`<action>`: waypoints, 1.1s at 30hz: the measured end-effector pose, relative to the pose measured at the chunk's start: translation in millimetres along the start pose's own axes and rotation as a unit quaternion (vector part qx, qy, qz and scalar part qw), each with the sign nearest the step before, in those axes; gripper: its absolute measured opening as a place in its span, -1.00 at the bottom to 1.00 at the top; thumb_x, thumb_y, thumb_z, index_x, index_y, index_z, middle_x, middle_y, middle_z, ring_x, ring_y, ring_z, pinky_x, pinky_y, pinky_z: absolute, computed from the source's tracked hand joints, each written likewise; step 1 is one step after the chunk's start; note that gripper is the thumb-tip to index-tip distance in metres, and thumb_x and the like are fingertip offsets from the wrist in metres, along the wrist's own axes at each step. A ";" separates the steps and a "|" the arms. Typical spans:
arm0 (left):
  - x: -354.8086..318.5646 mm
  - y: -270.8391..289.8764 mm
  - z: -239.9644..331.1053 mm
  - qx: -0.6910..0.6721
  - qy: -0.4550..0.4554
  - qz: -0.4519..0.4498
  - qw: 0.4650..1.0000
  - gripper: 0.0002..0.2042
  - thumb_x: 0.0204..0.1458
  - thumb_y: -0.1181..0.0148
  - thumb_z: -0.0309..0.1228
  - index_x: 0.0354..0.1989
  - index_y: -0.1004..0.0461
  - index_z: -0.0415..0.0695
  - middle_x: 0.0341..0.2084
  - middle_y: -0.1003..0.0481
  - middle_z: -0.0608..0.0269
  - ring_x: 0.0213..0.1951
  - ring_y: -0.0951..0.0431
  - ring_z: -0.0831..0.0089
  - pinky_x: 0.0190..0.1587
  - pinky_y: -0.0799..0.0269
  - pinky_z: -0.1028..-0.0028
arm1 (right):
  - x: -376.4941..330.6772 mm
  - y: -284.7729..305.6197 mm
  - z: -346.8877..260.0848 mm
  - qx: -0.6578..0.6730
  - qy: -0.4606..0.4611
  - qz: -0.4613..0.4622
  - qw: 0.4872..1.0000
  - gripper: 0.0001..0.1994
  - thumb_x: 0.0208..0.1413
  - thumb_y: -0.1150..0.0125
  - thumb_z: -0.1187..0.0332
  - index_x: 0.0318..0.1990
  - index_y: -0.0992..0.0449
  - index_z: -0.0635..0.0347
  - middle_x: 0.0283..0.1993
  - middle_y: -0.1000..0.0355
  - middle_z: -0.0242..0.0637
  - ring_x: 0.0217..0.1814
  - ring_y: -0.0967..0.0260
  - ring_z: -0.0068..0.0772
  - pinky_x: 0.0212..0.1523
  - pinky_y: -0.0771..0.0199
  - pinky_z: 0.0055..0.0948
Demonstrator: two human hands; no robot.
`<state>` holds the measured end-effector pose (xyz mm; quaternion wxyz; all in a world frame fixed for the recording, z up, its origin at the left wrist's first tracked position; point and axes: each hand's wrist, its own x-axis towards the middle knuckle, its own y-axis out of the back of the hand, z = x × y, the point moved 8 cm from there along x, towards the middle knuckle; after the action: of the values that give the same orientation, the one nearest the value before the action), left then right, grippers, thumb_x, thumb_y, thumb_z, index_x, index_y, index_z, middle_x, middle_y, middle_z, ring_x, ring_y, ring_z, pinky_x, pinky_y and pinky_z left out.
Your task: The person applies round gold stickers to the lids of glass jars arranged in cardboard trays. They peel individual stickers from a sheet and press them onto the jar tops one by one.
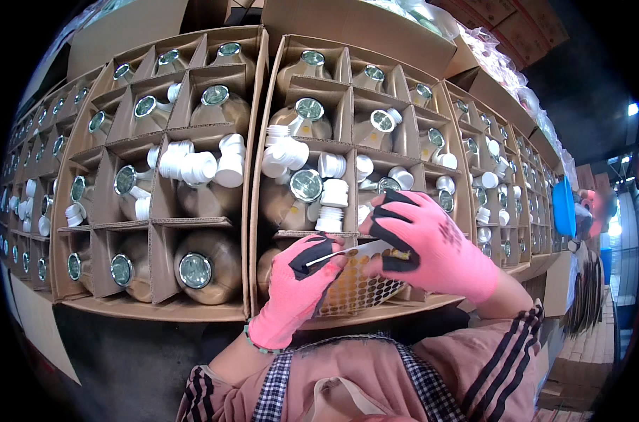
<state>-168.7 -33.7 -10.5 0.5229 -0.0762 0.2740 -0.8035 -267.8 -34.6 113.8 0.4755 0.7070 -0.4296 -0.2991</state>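
Note:
My left hand [298, 285], in a pink glove with black fingertips, pinches the left edge of a sheet of round gold stickers [351, 285]. The sheet hangs tilted in front of my chest. At its upper right, my right hand [435, 246], gloved the same way, closes on it with bent fingers and covers that corner. A small yellow spot shows by the right thumb; I cannot tell if it is a loose sticker. Just beyond the hands, a gold glass flask liner [284, 209] stands in a box cell with white plastic stoppers [332, 204] around it.
Divided cardboard boxes [257, 141] stand side by side, filled with flask liners [208, 264]. More white stoppers [193, 165] lie loose on the liners. Box flaps [362, 28] rise along the far side. A blue basin [564, 207] and another person's pink sleeve [601, 211] show at right.

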 end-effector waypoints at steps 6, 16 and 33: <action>-3.6 8.4 5.3 0.017 -0.060 0.007 0.998 -0.82 -0.14 -0.21 -0.50 -0.33 -0.46 -0.29 -0.37 -0.44 0.26 -0.31 -0.38 0.60 -0.26 -0.29 0.61 | 6.7 -11.8 -6.0 -0.013 -0.009 0.017 1.000 -0.78 -0.33 -0.30 0.39 -0.45 -0.42 0.18 -0.43 -0.31 -0.23 -0.29 -0.25 -0.14 -0.21 -0.22 -0.28; -5.3 10.7 6.3 0.000 -0.026 0.004 1.000 -0.79 -0.06 -0.14 -0.43 -0.27 -0.45 -0.30 -0.42 -0.47 0.31 -0.36 -0.41 0.63 -0.28 -0.32 0.63 | -2.0 -11.6 -40.1 -0.138 0.147 0.094 0.975 -0.69 -0.44 -0.17 0.40 -0.36 -0.40 0.14 -0.30 -0.30 -0.31 -0.11 -0.25 -0.19 -0.13 -0.24 -0.22; 3.8 14.0 -4.6 0.001 0.020 0.070 0.997 -0.82 -0.09 -0.18 -0.41 -0.36 -0.48 -0.26 -0.54 -0.43 0.43 -0.46 -0.34 0.73 -0.40 -0.27 0.70 | 106.2 58.5 263.2 -0.218 -0.145 0.236 0.936 -0.84 -0.19 -0.20 0.30 -0.41 -0.48 0.11 -0.21 -0.35 -0.20 -0.06 -0.23 -0.14 -0.08 -0.24 -0.25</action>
<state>-161.1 -39.6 -22.2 0.5724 -0.0403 0.2888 -0.7664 -457.6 -249.1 69.6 0.6072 0.4136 -0.5724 -0.3640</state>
